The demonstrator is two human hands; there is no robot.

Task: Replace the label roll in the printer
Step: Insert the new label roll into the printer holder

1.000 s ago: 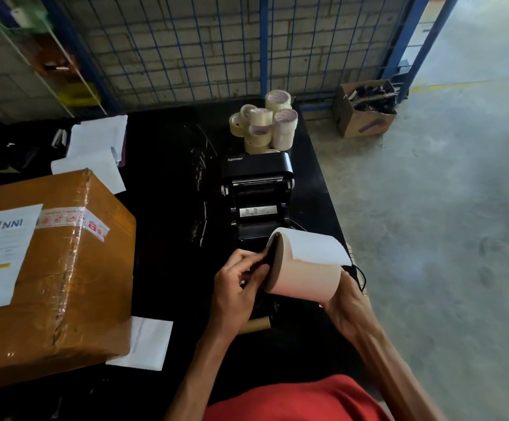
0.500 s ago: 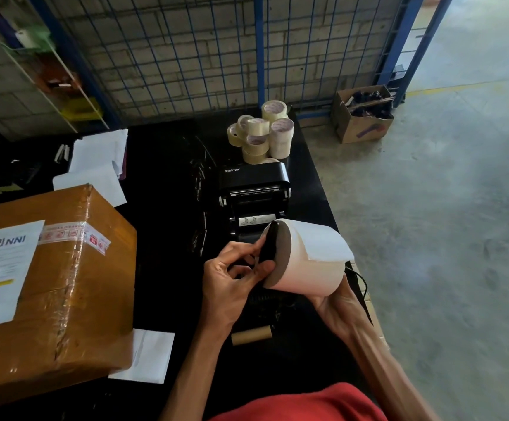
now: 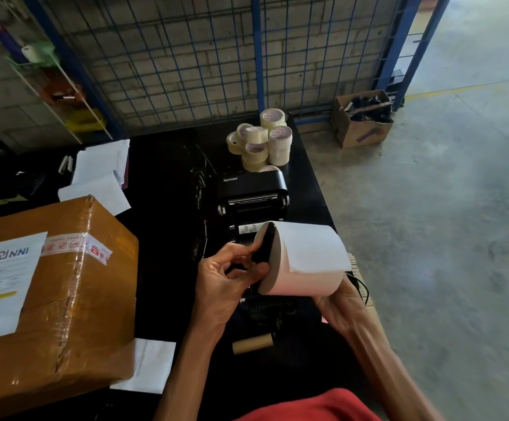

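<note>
- Cardboard first: a big taped box sits at the far left of the black table, well clear of the work, so it needs no shifting.
- Near the table's front edge lies a bare core, which I take for the spent roll's; it is best left there, out of the way.
- Left hand is pinched on a black holder at the roll's left end face, thumb below and fingertips above; the piece seems to go into the centre hole. I would push it in straight and fully home, not cocked.
- Fresh white roll is held in the air, on its side, just in front of the printer, with a loose label flap lying over its top.
- Printer stands behind the roll, apparently open; its bay is mostly hidden.
- Right hand cups the roll from beneath at its right end, closed around it. It should brace firmly against the left hand's push and keep the flap from unwinding.
</note>
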